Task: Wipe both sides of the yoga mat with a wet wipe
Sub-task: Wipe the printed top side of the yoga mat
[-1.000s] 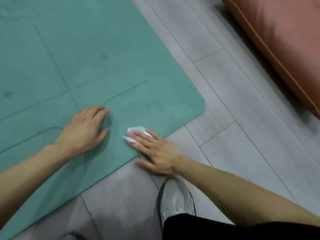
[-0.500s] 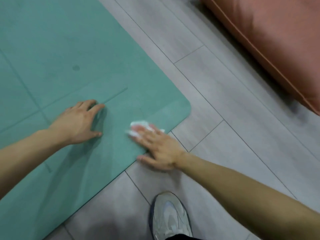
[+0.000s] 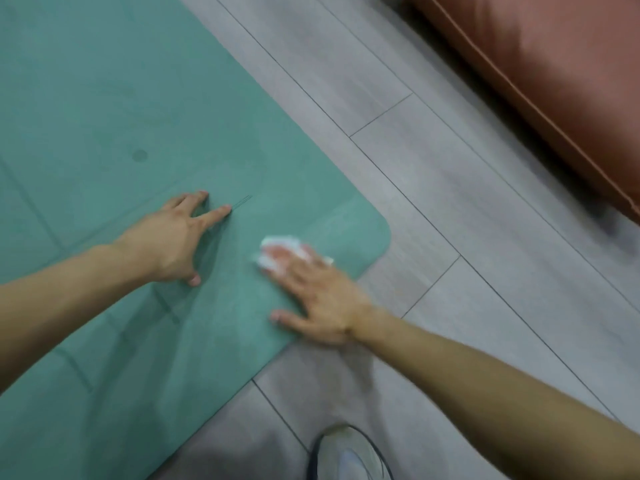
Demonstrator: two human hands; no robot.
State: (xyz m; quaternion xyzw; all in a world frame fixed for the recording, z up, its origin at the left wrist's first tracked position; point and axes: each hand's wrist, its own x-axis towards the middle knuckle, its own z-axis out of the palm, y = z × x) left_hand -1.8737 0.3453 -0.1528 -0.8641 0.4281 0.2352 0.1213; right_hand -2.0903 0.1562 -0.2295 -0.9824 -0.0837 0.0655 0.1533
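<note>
A teal yoga mat (image 3: 121, 98) lies flat on the floor and fills the left of the view, its rounded corner at the right. My right hand (image 3: 318, 299) presses a crumpled white wet wipe (image 3: 280, 244) onto the mat close to that corner, fingers straight over it and thumb spread toward me. My left hand (image 3: 176, 237) rests on the mat to the left of the wipe, fingers spread and straight, pressing the mat down. Faint lines and a dark dot mark the mat's surface.
Grey wood-plank floor (image 3: 450, 202) runs beside the mat to the right. A rust-orange cushion or sofa edge (image 3: 554, 81) sits at the upper right. My grey shoe (image 3: 349, 455) stands on the floor at the bottom, near the mat's edge.
My right hand has slid the wipe along the mat toward its rounded corner. My left hand has shifted the same way and spread its fingers. The view has moved with them.
</note>
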